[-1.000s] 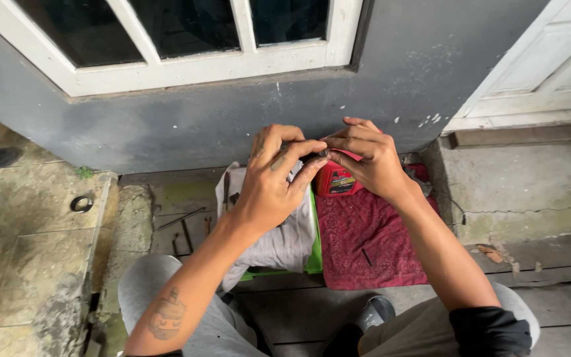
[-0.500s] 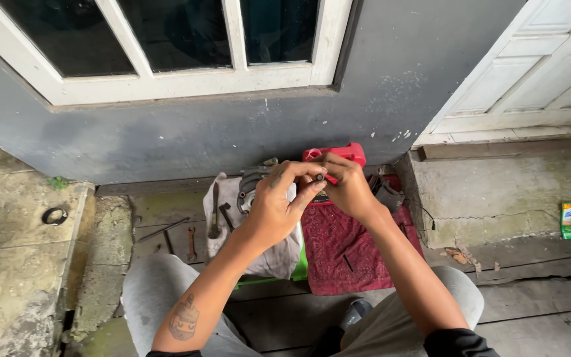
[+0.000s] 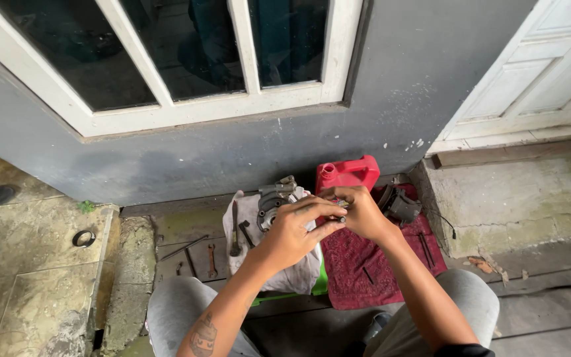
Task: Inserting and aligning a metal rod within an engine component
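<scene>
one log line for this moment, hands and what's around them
left hand: pinching small part | right hand: on same part | below: red cloth, white rag | behind: red can, metal parts | tools left

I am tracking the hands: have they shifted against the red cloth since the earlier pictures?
Cannot tell. The camera itself tilted. The left hand and right hand meet over the red cloth near its top edge, much as before.

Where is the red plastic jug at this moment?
In the head view the red plastic jug stands against the grey wall below the window, right of centre, just behind the two hands, at the top edge of the red cloth.
</scene>
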